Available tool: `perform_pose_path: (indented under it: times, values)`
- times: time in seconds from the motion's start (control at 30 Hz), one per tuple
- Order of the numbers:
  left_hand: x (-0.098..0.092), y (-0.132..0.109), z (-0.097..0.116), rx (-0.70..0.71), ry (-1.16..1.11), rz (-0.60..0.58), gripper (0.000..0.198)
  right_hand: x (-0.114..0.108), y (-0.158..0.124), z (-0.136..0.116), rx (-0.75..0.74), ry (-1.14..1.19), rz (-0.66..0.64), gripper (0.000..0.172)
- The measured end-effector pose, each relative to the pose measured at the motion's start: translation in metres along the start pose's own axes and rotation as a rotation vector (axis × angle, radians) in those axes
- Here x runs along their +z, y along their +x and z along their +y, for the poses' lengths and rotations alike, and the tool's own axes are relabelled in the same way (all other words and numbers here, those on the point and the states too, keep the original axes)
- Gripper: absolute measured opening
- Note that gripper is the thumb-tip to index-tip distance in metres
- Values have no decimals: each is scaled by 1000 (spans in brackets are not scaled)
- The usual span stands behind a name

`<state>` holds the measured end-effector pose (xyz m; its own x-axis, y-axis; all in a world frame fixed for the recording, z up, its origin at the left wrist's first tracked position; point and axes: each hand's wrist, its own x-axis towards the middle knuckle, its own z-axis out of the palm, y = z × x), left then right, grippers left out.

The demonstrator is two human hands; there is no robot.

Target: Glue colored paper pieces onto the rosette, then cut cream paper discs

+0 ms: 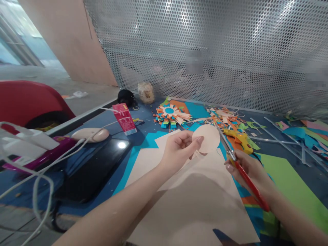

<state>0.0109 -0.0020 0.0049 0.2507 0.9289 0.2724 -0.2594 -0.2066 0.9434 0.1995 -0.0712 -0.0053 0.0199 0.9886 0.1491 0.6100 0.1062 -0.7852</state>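
Pinched between the thumb and fingers of my left hand (180, 147) is a round cream paper disc (208, 136). My right hand (251, 171) grips red-handled scissors (247, 177), whose metal blades point up and away beside the disc's right edge. Below both hands lies a large cream paper sheet (197, 205) with blue paper under it. A fringed paper rosette (169, 114) in orange, cream and blue, with a blue centre, rests beyond my left hand. Just past my right hand is a yellow glue gun (239, 139), partly hidden by the scissors.
Paper scraps (227, 116) are heaped at the back. Clear sticks (279, 135) and green paper (289, 184) lie on the right. To the left are a pink drink carton (124, 119), a black tablet (94, 171), a mouse (91, 135) and white cables (38, 176). Perforated metal (205, 34) stands behind.
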Motion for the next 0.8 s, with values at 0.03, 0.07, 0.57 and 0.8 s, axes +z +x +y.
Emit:
perform_pose_path:
  times: [0.03,0.07,0.57,0.8]
  values:
    - [0,0,-1,3,2,-1,34,0,0,1,-8,-7,-2,25]
    - [-1,1,-1,7,6,-2,34,0,0,2,-16,-16,-7,24]
    - [-5,7,-9,83,33,55,23,-4,2,-5,9,-144,5,30]
    - [-5,8,-6,81,17,113,27,-6,4,2,4,-163,-23,32]
